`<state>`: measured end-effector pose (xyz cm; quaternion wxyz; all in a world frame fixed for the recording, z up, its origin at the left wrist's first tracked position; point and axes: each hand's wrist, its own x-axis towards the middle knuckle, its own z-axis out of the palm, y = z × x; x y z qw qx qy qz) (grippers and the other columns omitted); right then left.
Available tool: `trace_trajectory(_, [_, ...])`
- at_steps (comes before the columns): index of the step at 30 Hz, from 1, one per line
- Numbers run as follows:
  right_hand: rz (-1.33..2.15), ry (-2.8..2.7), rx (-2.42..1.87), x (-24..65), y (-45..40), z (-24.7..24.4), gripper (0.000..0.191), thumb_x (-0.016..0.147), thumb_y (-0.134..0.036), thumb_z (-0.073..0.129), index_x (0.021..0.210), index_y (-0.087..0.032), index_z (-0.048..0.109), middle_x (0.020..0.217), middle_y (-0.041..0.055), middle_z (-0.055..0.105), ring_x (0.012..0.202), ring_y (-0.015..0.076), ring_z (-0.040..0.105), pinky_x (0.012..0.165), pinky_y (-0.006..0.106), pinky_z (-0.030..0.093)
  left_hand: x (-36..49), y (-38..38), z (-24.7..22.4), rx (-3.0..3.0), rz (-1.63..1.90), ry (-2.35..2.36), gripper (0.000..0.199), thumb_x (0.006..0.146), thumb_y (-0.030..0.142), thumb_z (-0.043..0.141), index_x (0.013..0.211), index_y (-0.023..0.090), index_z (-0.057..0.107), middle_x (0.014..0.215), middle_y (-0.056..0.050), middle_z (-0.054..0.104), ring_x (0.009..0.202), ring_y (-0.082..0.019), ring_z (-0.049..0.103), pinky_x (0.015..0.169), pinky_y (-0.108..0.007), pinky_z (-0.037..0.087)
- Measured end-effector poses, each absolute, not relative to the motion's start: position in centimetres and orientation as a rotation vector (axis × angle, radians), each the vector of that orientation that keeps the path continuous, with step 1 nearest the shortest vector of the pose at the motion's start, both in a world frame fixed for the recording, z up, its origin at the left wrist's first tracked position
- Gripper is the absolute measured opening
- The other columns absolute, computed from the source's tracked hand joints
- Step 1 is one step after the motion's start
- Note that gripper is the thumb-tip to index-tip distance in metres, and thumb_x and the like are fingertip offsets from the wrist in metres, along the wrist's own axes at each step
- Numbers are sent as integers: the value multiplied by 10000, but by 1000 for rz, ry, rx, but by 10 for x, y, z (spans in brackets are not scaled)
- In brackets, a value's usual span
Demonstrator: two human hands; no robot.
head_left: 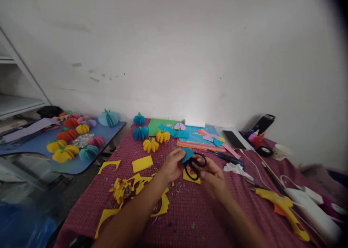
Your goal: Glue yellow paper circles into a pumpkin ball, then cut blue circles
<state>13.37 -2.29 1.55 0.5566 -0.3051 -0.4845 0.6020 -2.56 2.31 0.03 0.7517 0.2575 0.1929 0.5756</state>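
Above the middle of the table, my left hand [174,165] pinches a small blue paper piece [187,155] with a rounded edge. My right hand [213,173] is closed on black-handled scissors [196,164], just right of the paper. The scissor blades are hidden behind the paper and my left fingers. Under the scissors lies a yellow paper piece [190,177]. To the left of my left hand are a yellow paper rectangle [143,163] and a heap of yellow cut-out scraps [122,190].
Yellow paper pumpkins [150,145], blue paper pumpkins [140,133] and stacked coloured sheets [190,143] stand at the back. A yellow glue gun [285,208], a white power strip [307,208] and a paper cup [281,152] are on the right. More paper pumpkins sit on a blue table [108,146] at left.
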Motion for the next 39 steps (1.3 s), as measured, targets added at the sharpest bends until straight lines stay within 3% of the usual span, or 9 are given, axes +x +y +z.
trace_trajectory(5, [1886, -923, -749, 140, -2, 21, 186, 816, -297, 751, 932, -211, 634, 935, 41, 718, 781, 170, 699, 688, 283, 561, -31, 29, 5, 607, 1326, 489, 331, 615, 327, 917, 810, 152, 715, 787, -14, 701, 698, -119, 620, 703, -243, 501])
trace_trajectory(10, [2131, -980, -661, 147, 14, 7, 307, 904, -439, 660, 1027, -158, 657, 933, 85, 719, 681, 144, 685, 500, 201, 524, -35, 31, 3, 784, 1290, 597, 331, 654, 373, 890, 823, 133, 738, 779, -32, 696, 697, -126, 613, 704, -244, 481])
trace_trajectory(13, [2158, -1039, -564, 147, 14, -4, 356, 890, -468, 672, 1035, -143, 649, 973, 127, 727, 691, 170, 702, 465, 202, 512, -35, 31, -1, 867, 1248, 633, 312, 695, 385, 864, 833, 132, 746, 785, -38, 696, 688, -126, 608, 687, -239, 471])
trace_trajectory(16, [2181, -1114, -451, 145, 9, -10, 395, 834, -459, 739, 1029, -129, 642, 971, 149, 725, 705, 189, 708, 397, 159, 411, -33, 28, 0, 922, 1194, 686, 278, 734, 377, 839, 857, 142, 755, 794, -45, 705, 681, -127, 610, 681, -242, 472])
trace_trajectory(18, [2188, -1133, -415, 143, 6, -12, 415, 786, -457, 782, 981, -116, 647, 911, 136, 719, 654, 170, 686, 377, 146, 340, -32, 26, 3, 966, 1178, 692, 262, 742, 368, 832, 857, 143, 764, 903, -74, 726, 775, -153, 641, 748, -259, 491])
trace_trajectory(21, [2119, -1117, -439, 145, 4, -11, 372, 757, -393, 807, 946, -110, 659, 875, 106, 697, 613, 129, 639, 409, 155, 354, -32, 28, 6, 995, 1228, 707, 267, 728, 380, 836, 800, 136, 759, 1020, -99, 726, 865, -178, 655, 796, -272, 500])
trace_trajectory(25, [1914, -1029, -494, 155, 10, -7, 378, 751, -259, 809, 1082, -157, 659, 1008, 98, 683, 755, 149, 657, 462, 164, 435, -36, 35, 6, 978, 1360, 906, 379, 703, 461, 831, 882, 136, 749, 889, -83, 729, 789, -183, 670, 693, -266, 525])
trace_trajectory(29, [1795, -953, -558, 164, 17, -5, 376, 725, -196, 821, 1063, -189, 656, 1023, 57, 655, 810, 146, 639, 500, 175, 496, -38, 36, 5, 986, 1386, 1070, 429, 718, 538, 783, 846, 135, 710, 765, -56, 698, 683, -186, 681, 549, -245, 520])
trace_trajectory(39, [1659, -1116, -768, 149, 2, -10, 438, 812, -484, 750, 1084, -196, 564, 798, 11, 594, 617, 130, 564, 347, 173, 437, -41, 38, 2, 1069, 1473, 1145, 365, 786, 505, 727, 841, 146, 686, 676, -25, 682, 635, -165, 678, 554, -226, 523])
